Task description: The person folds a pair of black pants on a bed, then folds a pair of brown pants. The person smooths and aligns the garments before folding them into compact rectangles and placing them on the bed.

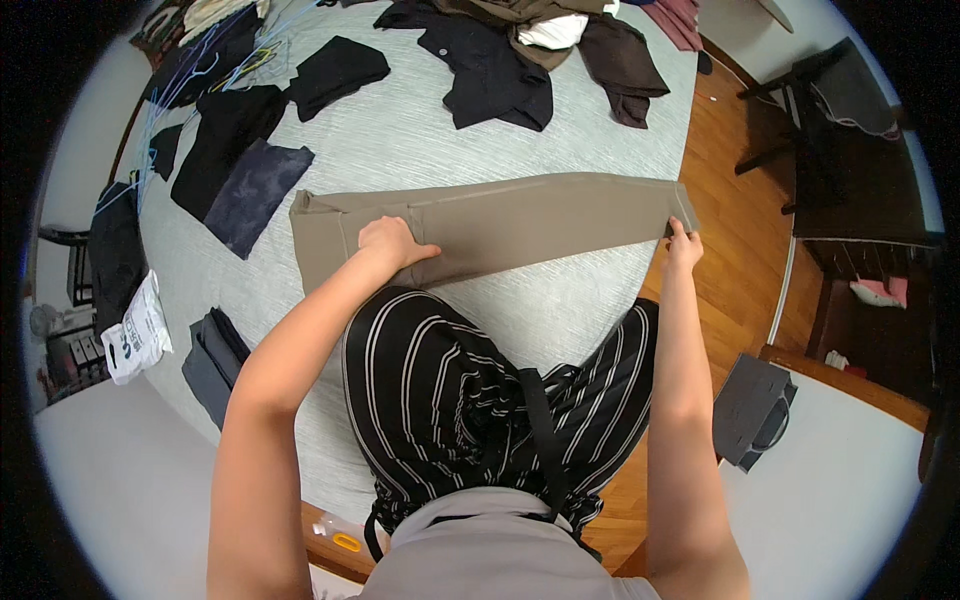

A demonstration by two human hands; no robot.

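Note:
A pair of taupe leggings (520,225) lies across the bed in front of me, folded lengthwise. Its wide waist end is at the left and its narrow leg end at the right. My left hand (393,243) rests on the cloth near the waist end, thumb stretched out away from the fingers; the fingertips are partly hidden. At the far right, my right hand (683,245) pinches the leg's hem corner by the bed's edge. The fabric between my hands looks mostly flat, with a few creases near the waist.
A dark blue folded cloth (258,195) and black garments (230,130) lie to the left, beside blue hangers (165,100). More dark clothes (495,75) are heaped at the far side. Folded grey clothing (212,365) and a white plastic bag (138,330) sit near left.

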